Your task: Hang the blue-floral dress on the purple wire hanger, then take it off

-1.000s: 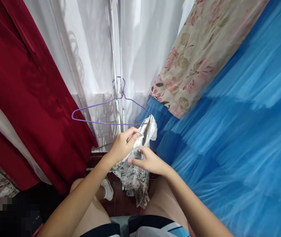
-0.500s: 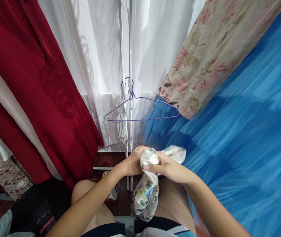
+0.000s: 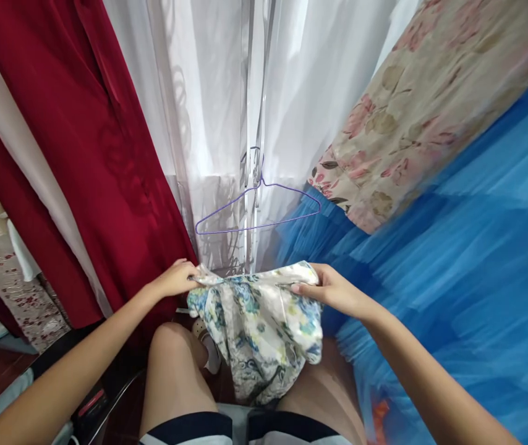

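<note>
My left hand [image 3: 177, 279] and my right hand [image 3: 333, 289] each pinch an upper corner of a white garment with blue and green flowers [image 3: 257, 324]. The garment is stretched wide between them and hangs down over my bare knees. Just above it a thin purple wire hanger [image 3: 257, 207] hangs bare from a white metal rack pole [image 3: 251, 136]. Neither hand touches the hanger.
A dark red dress [image 3: 73, 142] hangs at the left. White sheer fabric [image 3: 208, 105] hangs behind the pole. A beige floral garment [image 3: 431, 105] and a large blue tulle skirt [image 3: 468, 259] fill the right side. A white shoe [image 3: 211, 355] shows on the dark floor.
The garment was bunched at the hanger's right end, then came off and was balled between both hands. Now my hands have moved apart and spread it open. The hanger hangs bare.
</note>
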{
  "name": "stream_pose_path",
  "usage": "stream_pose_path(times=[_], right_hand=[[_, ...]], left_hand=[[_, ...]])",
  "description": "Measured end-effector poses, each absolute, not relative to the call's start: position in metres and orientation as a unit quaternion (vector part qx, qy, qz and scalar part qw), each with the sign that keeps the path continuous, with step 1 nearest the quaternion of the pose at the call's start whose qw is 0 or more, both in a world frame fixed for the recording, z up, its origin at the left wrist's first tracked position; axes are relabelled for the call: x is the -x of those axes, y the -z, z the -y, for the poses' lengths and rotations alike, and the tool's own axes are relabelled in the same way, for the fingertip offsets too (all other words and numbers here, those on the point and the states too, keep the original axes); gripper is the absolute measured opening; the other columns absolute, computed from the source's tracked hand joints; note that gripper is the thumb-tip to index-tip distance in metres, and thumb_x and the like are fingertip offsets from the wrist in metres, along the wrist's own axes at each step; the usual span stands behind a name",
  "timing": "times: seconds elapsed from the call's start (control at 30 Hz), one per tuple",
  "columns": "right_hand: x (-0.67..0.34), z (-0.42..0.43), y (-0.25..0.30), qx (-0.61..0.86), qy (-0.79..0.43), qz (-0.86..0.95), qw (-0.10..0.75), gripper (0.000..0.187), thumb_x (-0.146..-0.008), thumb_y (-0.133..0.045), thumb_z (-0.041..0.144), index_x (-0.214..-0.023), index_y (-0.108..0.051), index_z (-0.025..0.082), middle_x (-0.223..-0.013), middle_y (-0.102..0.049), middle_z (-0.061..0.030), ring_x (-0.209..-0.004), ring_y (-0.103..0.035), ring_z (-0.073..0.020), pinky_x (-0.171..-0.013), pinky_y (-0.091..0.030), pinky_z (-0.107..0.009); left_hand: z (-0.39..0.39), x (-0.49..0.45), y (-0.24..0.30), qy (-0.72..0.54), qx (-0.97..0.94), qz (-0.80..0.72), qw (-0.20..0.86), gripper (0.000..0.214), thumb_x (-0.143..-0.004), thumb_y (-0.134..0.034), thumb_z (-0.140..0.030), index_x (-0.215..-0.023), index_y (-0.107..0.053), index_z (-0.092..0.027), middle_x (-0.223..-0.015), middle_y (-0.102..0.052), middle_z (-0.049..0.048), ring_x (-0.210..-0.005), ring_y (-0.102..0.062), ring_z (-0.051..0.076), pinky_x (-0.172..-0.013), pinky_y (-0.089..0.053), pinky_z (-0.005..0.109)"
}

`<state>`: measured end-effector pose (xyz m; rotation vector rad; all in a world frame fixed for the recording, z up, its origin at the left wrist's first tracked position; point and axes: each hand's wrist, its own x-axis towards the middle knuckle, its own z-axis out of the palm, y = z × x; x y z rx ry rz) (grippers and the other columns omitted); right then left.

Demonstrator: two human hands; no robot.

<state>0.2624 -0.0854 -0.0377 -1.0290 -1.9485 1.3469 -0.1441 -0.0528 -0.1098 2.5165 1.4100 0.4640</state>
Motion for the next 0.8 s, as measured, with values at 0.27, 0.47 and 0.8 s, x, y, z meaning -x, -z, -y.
stream_pose_path(times=[0.27,0.47,0.8], right_hand=[[-0.227,-0.005,0.025,0.445,-0.166,0.794,0.379,0.065,-0.08,-0.069,0.031,-0.141,-0.056,0.015,-0.12,-0.07,-0.0114,-0.102,-0.065,-0.0267,-0.09,-0.049,-0.035],[-0.207,-0.042,0.026,0.502,-0.081,0.8,0.319,0.027,-0.079,-0.052,0.013,-0.092,-0.076,0.012,-0.087,-0.077,-0.0135,-0.085,-0.069,-0.0259,-0.072,-0.045,-0.028],[-0.214,-0.003,0.038,0.506,-0.033,0.786,0.354,0.053,-0.077,-0.049,0.013,-0.126,-0.067,0.019,-0.1,-0.076,-0.0095,-0.091,-0.069,-0.0247,-0.076,-0.046,-0.028]], left_hand=[[0.021,0.189,0.037,-0.289,-0.803,-0.521,0.032,0.034,-0.093,-0.043,-0.04,-0.099,-0.072,-0.024,-0.094,-0.072,0.0076,-0.09,-0.064,0.027,-0.088,-0.045,0.034],[0.007,0.156,0.006,-0.369,-0.772,-0.517,-0.011,0.036,-0.097,-0.038,-0.037,-0.115,-0.064,-0.019,-0.107,-0.069,0.0089,-0.096,-0.062,0.026,-0.087,-0.044,0.032],[-0.013,0.085,-0.018,-0.4,-0.773,-0.483,-0.096,0.027,-0.09,-0.043,-0.018,-0.107,-0.065,-0.019,-0.112,-0.067,0.0079,-0.101,-0.061,0.025,-0.085,-0.043,0.032]])
